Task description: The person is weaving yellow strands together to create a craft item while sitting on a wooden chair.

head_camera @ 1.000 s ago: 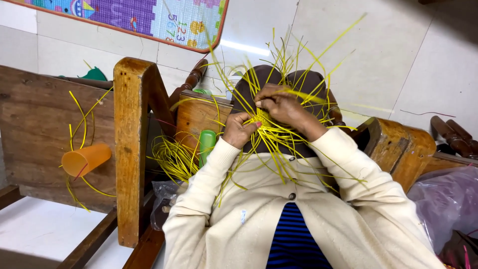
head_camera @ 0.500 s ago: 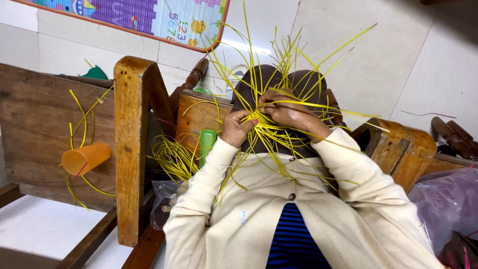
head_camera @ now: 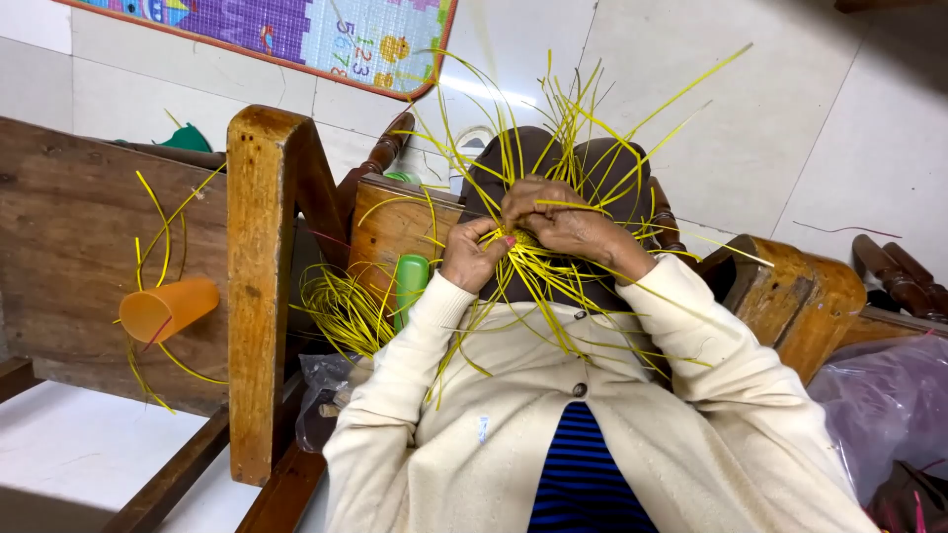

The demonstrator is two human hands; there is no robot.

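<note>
Yellow strips (head_camera: 553, 266), thin and flat like plastic or split cane, fan out in every direction from a woven knot held up in front of the person's chest, right where both hands meet. Left hand (head_camera: 472, 259) is pinched closed on a few strips at the lower left of the knot, and right hand (head_camera: 563, 222) is curled over the top of it, fingers clamped on the strips too. Honestly the strips themselves are what gets in the way here, they criss-cross over both hands and the cream sleeves, so you can't see the woven middle properly. Sleeves belong to a soft knit cardigan (head_camera: 553, 424) with a blue striped top under it. Just beside the left forearm there's a loose coil of more yellow strips (head_camera: 346, 311) and a green bottle (head_camera: 410, 281) standing upright, smooth plastic. Off to the left a chunky worn wooden frame (head_camera: 259, 286) stands, glossy at the rounded top, and an orange plastic cup (head_camera: 168, 308) lies on its side against the plank behind it, with a couple of stray strips hooked around it. Crinkly clear plastic bag (head_camera: 321, 380) sits low by the left elbow. Floor (head_camera: 869, 118) is pale tile, and a colourful foam mat (head_camera: 326, 35) lies at the top edge.
</note>
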